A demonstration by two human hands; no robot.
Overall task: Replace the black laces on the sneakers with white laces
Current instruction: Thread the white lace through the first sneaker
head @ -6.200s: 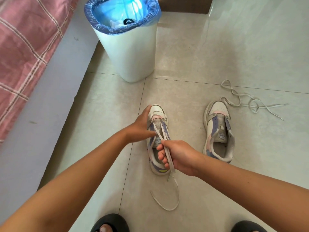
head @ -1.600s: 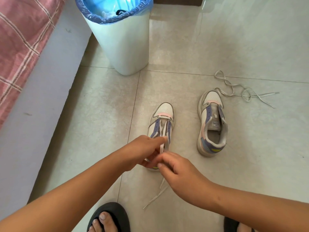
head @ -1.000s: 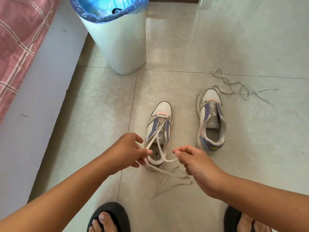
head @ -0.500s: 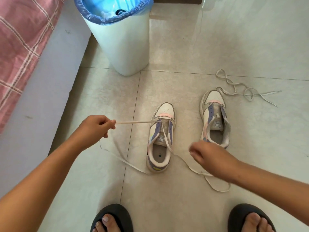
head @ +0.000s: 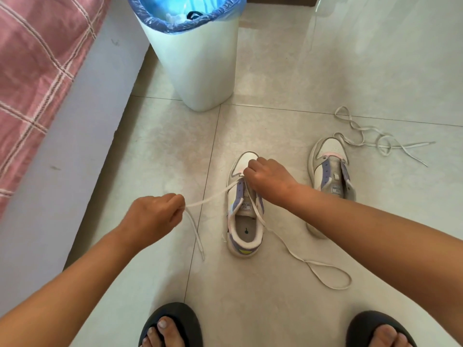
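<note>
Two white and purple sneakers stand on the tiled floor. The left sneaker (head: 244,229) has a white lace (head: 210,198) threaded through its front eyelets. My left hand (head: 154,217) pinches one end of this lace, pulled out to the left, its tip hanging to the floor. My right hand (head: 266,179) lies over the sneaker's front with curled fingers at the eyelets, seemingly on the lace there. The lace's other end trails in a loop on the floor to the right. The right sneaker (head: 328,171) has no lace. A second white lace (head: 363,136) lies loose beyond it.
A white bin (head: 200,61) with a blue liner stands just behind the sneakers; something black lies inside. A bed with a pink checked cover (head: 32,78) runs along the left. My feet in black sandals (head: 172,326) are at the bottom edge.
My right hand went from beside the sneaker's heel up to its front eyelets. My left hand dropped nearer to me, still holding the lace end.
</note>
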